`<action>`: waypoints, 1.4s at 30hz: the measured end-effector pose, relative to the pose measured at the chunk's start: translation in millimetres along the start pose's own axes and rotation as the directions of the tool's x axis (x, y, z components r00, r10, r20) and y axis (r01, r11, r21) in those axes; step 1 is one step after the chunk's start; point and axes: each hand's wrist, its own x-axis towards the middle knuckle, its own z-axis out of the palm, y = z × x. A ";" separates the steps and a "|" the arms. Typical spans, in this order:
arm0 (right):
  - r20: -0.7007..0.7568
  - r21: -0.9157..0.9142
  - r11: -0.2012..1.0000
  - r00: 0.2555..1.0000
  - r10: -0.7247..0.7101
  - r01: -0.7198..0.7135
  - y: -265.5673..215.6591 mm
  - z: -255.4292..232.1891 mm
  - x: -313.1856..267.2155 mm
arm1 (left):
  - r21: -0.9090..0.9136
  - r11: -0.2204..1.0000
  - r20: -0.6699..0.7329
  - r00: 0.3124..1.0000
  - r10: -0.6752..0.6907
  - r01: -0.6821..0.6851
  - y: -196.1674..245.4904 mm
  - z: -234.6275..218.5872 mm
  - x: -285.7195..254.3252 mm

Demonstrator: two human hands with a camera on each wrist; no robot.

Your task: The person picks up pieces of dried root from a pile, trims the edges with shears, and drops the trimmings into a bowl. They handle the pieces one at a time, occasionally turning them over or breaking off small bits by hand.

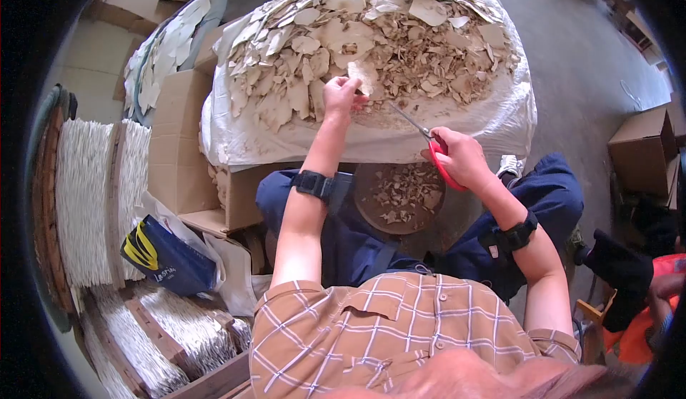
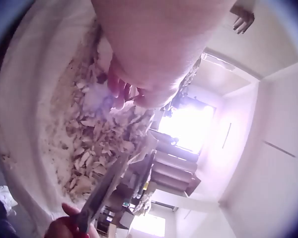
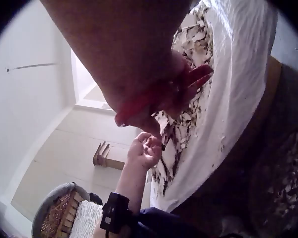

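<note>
The left hand (image 1: 343, 99) pinches a pale flake (image 1: 363, 75) by the heap (image 1: 429, 50), seemingly leaving its far part exposed. The right hand (image 1: 463, 159) grips red-handled scissors (image 1: 444, 170), blades angled leftward. A basin (image 1: 365, 193) sits below the hands, apparently for reach.

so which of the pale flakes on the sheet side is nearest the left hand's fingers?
The whitish flake at the left hand's fingertips. It looks pinched there; the other flakes in the heap lie untouched by either hand.
</note>
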 end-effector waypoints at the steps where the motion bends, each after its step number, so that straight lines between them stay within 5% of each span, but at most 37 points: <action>1: 0.043 0.077 0.995 0.998 0.055 -0.058 -3.0 -2.2 1.2 | 0.000 1.000 0.001 1.000 -0.002 0.002 5.0 -1.6 -4.7; 3: 0.090 0.152 0.981 0.990 0.106 -0.119 -1.1 1.1 4.0 | -0.056 0.986 -0.017 0.988 0.153 -0.154 15.1 -5.4 -13.4; 5: -0.002 0.440 0.894 0.996 0.093 -0.083 8.0 12.2 8.2 | -0.120 0.965 0.015 0.971 0.237 -0.233 23.6 -4.7 -26.7; 6: -0.005 0.437 0.895 0.995 0.097 -0.085 6.8 10.3 10.5 | -0.090 0.916 0.014 0.919 0.395 -0.392 27.7 0.4 -34.9; 8: 0.076 0.808 0.552 0.966 0.246 -0.204 1.4 6.1 15.5 | -0.017 0.768 0.111 0.763 0.637 -0.640 28.1 4.7 -47.8; 9: 0.069 0.807 0.554 0.964 0.257 -0.205 -1.6 2.9 17.2 | -0.026 0.769 0.121 0.762 0.637 -0.639 29.3 5.7 -54.7; 11: 0.037 0.971 0.217 0.963 0.266 -0.097 -8.9 -5.7 20.0 | 0.244 0.257 0.365 0.334 0.869 -0.935 32.7 8.9 -70.6; 13: 0.071 0.979 0.162 0.956 0.284 -0.121 -9.8 -13.5 22.1 | 0.214 0.291 0.409 0.356 0.840 -0.932 26.9 14.0 -84.0; 17: -0.013 0.966 0.257 0.981 0.194 -0.038 -7.8 -10.8 25.0 | 0.095 0.488 0.433 0.477 0.765 -0.868 17.3 23.2 -98.0; 19: -0.022 0.966 0.257 0.980 0.199 -0.030 -8.6 -12.9 25.5 | -0.313 0.840 0.259 0.810 0.525 -0.444 19.8 31.4 -103.2; 20: -0.044 0.962 0.273 0.979 0.199 -0.012 -9.7 -14.1 25.2 | -0.439 0.876 0.342 0.864 0.370 -0.201 24.2 30.6 -103.3; 21: -0.065 0.957 0.289 0.978 0.197 0.006 -10.5 -14.4 25.1 | -0.440 0.875 0.341 0.864 0.370 -0.201 23.0 30.5 -101.7; 23: -0.081 0.949 0.315 0.982 0.168 0.024 -9.0 -10.6 24.7 | -0.220 0.975 0.527 0.845 0.087 0.036 15.6 29.0 -98.3; 25: -0.097 0.940 0.339 0.986 0.136 0.045 -7.2 -5.2 25.0 | -0.219 0.976 0.509 0.852 0.120 -0.007 9.1 31.1 -95.8; 28: 0.002 0.763 0.640 0.990 0.142 -0.093 -4.7 1.0 24.4 | -0.496 0.869 0.363 0.909 0.204 0.003 15.3 24.4 -86.6; 29: 0.005 0.764 0.638 0.990 0.138 -0.093 -4.8 0.7 22.6 | -0.494 0.869 0.358 0.911 0.203 0.001 19.5 20.8 -84.6; 31: -0.078 0.375 0.927 0.995 0.057 -0.023 -8.8 -2.4 18.6 | -0.517 0.856 0.271 0.945 0.184 -0.019 30.5 16.2 -82.6; 42: -0.122 0.226 0.971 0.991 -0.055 0.082 -23.1 -8.4 8.7 | -0.431 0.902 0.269 0.948 0.170 -0.039 16.2 13.2 -77.7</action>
